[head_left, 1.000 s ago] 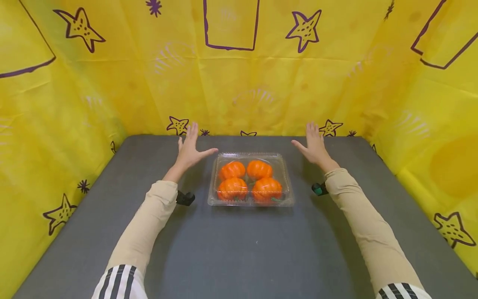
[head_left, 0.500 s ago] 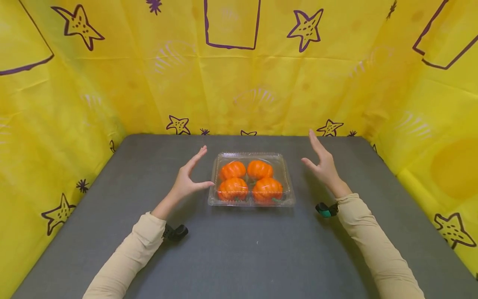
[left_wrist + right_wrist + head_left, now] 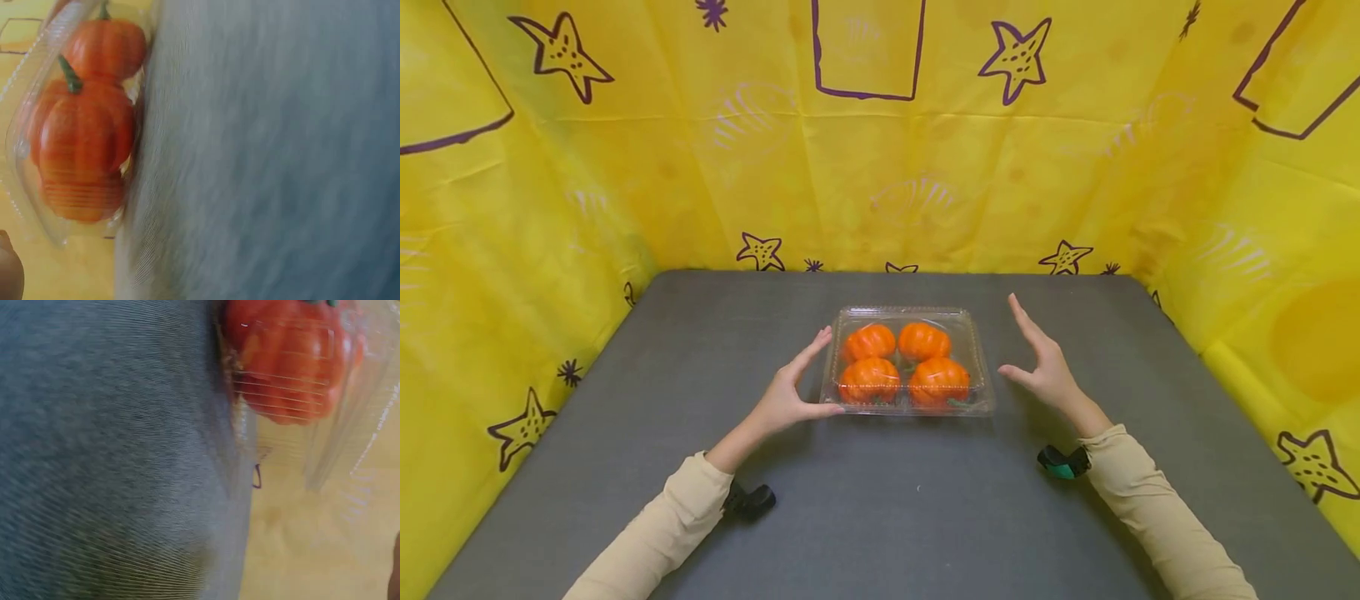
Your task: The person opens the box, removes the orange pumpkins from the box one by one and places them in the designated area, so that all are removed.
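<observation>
A clear plastic clamshell container [image 3: 902, 312] rests closed on the table, holding several small orange pumpkins [image 3: 870, 381] with green stems. My left hand [image 3: 782, 400] is at its left side, thumb by the front left corner and fingers along the left edge; contact is hard to tell. To the right, with a gap from the container, my right hand [image 3: 1048, 375] is spread, thumb apart from straight fingers. The left wrist view shows pumpkins [image 3: 81, 131] through the container wall [image 3: 25, 150]. In the right wrist view one pumpkin [image 3: 287, 362] appears behind clear plastic [image 3: 325, 450].
The dark grey table [image 3: 880, 517] extends around the container. A yellow cloth [image 3: 700, 183] with starfish drawings hangs behind it and along both sides. Each wrist wears a black camera strap, the left one [image 3: 751, 502] and the right one [image 3: 1063, 461].
Both hands have come back toward the person from beyond the container's far edge. The left has closed in on the container's left side; the right stays apart from it. The container has not moved.
</observation>
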Action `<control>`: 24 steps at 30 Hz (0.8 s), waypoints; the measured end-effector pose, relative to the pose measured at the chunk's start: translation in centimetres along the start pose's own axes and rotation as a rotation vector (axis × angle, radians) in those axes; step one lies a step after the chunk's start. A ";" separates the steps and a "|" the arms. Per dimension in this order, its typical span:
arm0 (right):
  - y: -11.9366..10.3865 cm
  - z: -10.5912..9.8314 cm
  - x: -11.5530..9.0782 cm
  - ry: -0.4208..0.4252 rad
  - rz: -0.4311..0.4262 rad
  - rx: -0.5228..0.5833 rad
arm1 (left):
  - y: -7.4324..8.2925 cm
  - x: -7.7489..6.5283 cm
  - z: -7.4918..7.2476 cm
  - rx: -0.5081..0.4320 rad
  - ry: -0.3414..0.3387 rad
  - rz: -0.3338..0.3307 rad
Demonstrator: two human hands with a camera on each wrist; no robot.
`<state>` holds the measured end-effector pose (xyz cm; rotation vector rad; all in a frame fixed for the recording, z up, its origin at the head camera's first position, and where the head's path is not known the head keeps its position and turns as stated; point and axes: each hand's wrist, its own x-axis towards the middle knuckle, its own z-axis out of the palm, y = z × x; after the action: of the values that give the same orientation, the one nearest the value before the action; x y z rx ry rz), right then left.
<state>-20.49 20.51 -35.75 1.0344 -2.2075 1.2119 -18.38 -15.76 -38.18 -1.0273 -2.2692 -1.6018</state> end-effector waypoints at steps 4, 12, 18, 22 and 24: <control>0.1 0.5 -0.7 -0.072 0.078 0.022 | -0.7 -0.1 0.4 -0.065 -0.020 -0.093; 0.5 1.7 -1.8 -0.181 0.124 0.095 | -1.3 0.1 1.0 -0.076 -0.078 -0.273; 1.0 2.5 -2.4 -0.217 0.132 0.124 | -1.5 0.0 1.4 -0.172 -0.086 -0.278; 1.3 2.8 -2.7 -0.209 0.114 0.164 | -1.8 -0.5 1.6 -0.164 -0.065 -0.286; 1.4 3.0 -2.9 -0.209 0.100 0.173 | -2.0 -0.9 1.7 -0.172 -0.057 -0.303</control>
<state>-19.75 19.66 -39.95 1.1778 -2.3703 1.4177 -18.59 -14.99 -40.83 -0.8015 -2.4568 -1.9370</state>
